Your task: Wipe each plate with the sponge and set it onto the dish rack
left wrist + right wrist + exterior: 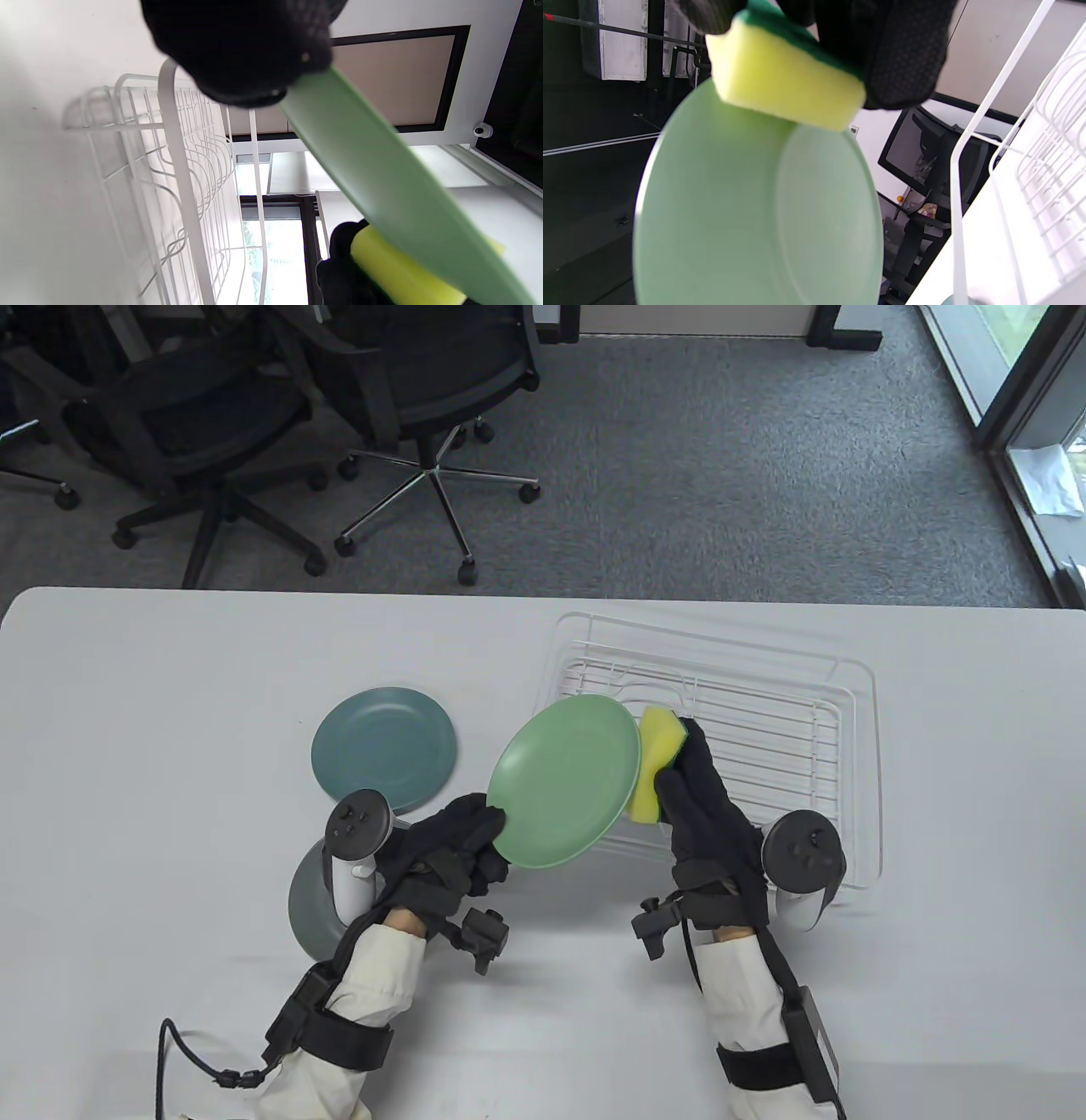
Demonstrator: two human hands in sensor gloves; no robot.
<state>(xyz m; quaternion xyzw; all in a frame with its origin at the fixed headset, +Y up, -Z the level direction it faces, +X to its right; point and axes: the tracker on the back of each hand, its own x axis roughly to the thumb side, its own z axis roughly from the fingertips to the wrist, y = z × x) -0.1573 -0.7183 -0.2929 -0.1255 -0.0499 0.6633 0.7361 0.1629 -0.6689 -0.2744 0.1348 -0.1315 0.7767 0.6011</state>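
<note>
1. White surface (170,687) in an office with grey carpet and black chairs (424,390) behind carries the work.
2. Green plate (564,780) is held tilted above the surface, just left of the rack (857,780), its near rim pinched in the left hand (450,840).
3. Sponge (653,763), yellow with a green scrub side, presses against the plate's underside at the right rim; the right hand (704,806) has its fingers curled round it.
4. Teal plate (383,746) lies flat to the left, and a grey plate (310,908) lies partly hidden under the left wrist.
5. Step in hand, as I judge it: wiping the first plate; no plate shows in the rack.
6. Next move likely calls for finishing the wipe, then standing the plate upright between the rack's wires, with the sponge drawn clear.
7. No brand, label or writing can be read.
</note>
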